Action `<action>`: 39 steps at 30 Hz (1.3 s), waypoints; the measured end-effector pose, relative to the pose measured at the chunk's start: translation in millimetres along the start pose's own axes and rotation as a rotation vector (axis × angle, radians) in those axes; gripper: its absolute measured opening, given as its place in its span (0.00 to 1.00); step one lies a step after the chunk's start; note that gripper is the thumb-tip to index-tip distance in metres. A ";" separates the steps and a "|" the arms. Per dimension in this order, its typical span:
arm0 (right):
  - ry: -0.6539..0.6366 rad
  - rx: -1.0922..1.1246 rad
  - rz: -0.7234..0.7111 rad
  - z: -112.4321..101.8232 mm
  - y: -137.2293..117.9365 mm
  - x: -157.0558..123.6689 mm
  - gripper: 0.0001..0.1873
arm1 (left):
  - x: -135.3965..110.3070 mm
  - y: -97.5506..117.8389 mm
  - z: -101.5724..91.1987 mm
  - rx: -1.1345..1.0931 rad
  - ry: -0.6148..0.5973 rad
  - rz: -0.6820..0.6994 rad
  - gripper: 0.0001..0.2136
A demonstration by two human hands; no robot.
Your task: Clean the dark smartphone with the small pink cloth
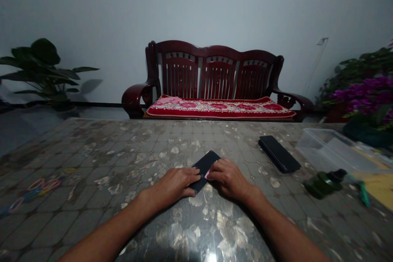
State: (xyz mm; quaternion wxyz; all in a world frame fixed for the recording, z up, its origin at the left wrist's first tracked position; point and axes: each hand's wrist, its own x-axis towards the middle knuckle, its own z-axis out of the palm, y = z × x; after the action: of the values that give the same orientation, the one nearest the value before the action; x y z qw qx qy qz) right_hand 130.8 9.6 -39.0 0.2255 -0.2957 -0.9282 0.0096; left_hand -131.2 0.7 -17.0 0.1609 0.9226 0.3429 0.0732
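Observation:
A black phone [206, 161], flat and slanted, lies on the table in front of me. My left hand [177, 181] holds it down, its fingers across the left part and the thumb by the near edge. Over the right side of the phone is my right hand [226, 176], fingers closed on a small pink cloth [206, 175] pressed against the surface. Most of the cloth is hidden under the fingers.
Right of my hands lie a black folding case [279, 154], a green bottle [324, 183] with a dark cap and a clear plastic box [334, 151]. Several coloured bands [44, 186] lie on the left. Beyond the patterned table [123, 147] stands a wooden bench [215, 69].

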 end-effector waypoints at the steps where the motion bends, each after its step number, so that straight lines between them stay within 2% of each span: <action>1: -0.003 -0.010 0.011 0.5 -0.1 1.3 0.13 | -0.1 -0.6 0.7 0.005 0.005 0.002 0.23; 5: 0.043 -0.081 0.210 3.1 8.5 7.6 0.11 | 0.1 -0.9 4.4 0.027 0.020 0.013 0.21; 9: 0.028 -0.123 0.395 3.9 13.5 14.7 0.12 | 0.6 1.3 8.9 0.054 0.077 0.018 0.20; 11: 0.008 -0.114 0.397 4.8 11.0 17.3 0.13 | 1.3 3.9 9.4 0.087 0.068 0.000 0.21; 16: -0.036 -0.077 0.299 8.3 3.0 22.3 0.13 | 5.8 16.1 10.2 0.160 0.032 -0.068 0.21; 27: -0.026 -0.044 0.399 9.2 12.2 30.1 0.14 | 21.9 35.5 24.0 0.227 0.071 -0.206 0.16; 30: -0.038 -0.074 0.413 10.0 11.7 32.7 0.14 | 24.6 37.9 28.3 0.233 0.095 -0.219 0.17; 35: -0.105 -0.022 0.303 5.6 6.1 30.9 0.11 | 25.2 37.7 30.3 0.243 0.102 -0.204 0.18; 37: -0.113 0.013 0.329 2.2 6.7 29.4 0.11 | 23.6 35.2 31.6 0.245 0.112 -0.187 0.18; 39: -0.090 0.020 0.414 -1.4 10.4 29.5 0.12 | 21.3 32.1 34.3 0.243 0.133 -0.159 0.19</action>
State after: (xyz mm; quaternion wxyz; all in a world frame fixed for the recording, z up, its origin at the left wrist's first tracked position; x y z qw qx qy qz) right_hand 115.7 34.3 -27.2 0.1798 -0.4772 -0.8566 0.0782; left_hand -87.2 -16.7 -37.5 0.0301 0.8984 0.4310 0.0792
